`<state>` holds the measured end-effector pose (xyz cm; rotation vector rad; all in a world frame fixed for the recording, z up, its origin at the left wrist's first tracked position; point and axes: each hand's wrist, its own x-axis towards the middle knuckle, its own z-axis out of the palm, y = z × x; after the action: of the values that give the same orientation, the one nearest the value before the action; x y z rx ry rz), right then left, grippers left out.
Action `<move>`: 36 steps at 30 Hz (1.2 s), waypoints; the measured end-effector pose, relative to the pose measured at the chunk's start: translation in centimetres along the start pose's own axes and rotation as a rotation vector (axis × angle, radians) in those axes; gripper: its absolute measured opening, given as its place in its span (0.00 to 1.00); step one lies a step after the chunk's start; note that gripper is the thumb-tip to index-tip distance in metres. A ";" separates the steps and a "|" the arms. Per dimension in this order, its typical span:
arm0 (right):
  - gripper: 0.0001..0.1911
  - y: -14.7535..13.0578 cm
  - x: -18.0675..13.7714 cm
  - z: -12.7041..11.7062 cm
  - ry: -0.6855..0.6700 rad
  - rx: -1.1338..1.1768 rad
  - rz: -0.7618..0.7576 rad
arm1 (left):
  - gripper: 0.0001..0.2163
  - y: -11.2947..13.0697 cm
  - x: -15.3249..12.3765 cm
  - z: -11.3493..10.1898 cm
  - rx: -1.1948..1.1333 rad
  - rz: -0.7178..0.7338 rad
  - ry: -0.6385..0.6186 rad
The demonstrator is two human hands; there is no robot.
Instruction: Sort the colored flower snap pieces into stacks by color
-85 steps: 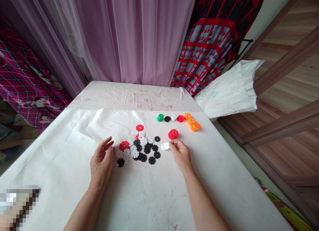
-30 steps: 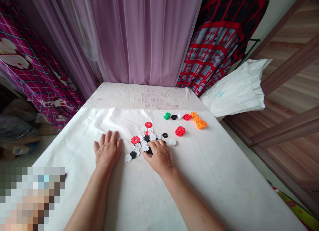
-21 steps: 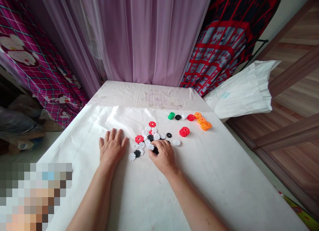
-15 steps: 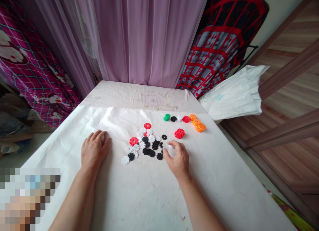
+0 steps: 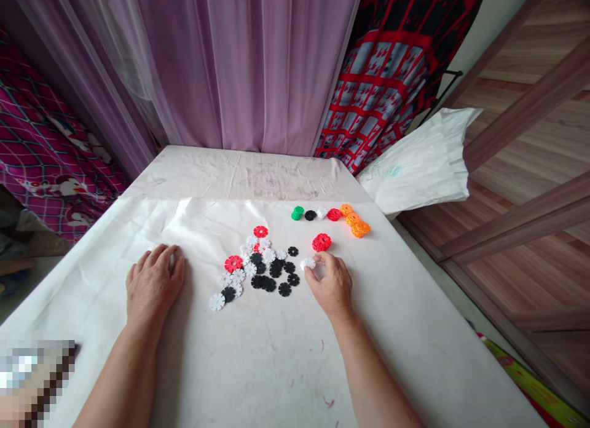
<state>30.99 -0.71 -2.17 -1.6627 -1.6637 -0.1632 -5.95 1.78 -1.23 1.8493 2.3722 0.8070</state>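
My right hand pinches white snowflake discs between thumb and fingers, just above or on the table to the right of a loose pile; how many it holds I cannot tell. My left hand lies palm down on the cloth, fingers stretched out, with nothing visible under it. Between the hands spread black snowflake discs, white snowflake discs and red snowflake discs, some overlapping. Just beyond my right fingertips stands a stack of red discs.
Farther back sits a row of stacks: green discs, black discs, white discs, red discs and orange discs. A white bag hangs at the table's right edge. A pixelated object lies at lower left.
My right hand has moved a little right, away from the pile, and the white discs in it show more clearly. My left hand has shifted slightly left. The whole view has turned slightly.
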 end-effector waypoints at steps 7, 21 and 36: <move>0.07 -0.8 0.2 -0.8 0.035 0.022 -0.076 | 0.23 0.3 0.0 -0.2 0.045 0.021 -0.016; 0.13 -14.2 -2.9 2.4 -0.475 0.342 -0.516 | 0.22 2.2 -0.6 -1.1 0.113 -0.058 -0.071; 0.10 -11.0 -1.9 2.0 -0.202 0.559 -0.247 | 0.23 2.5 -0.4 -1.5 0.160 -0.064 -0.127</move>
<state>20.05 -2.63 -0.07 -1.0798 -1.8470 0.3347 -4.05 1.23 0.99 1.8070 2.4656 0.4916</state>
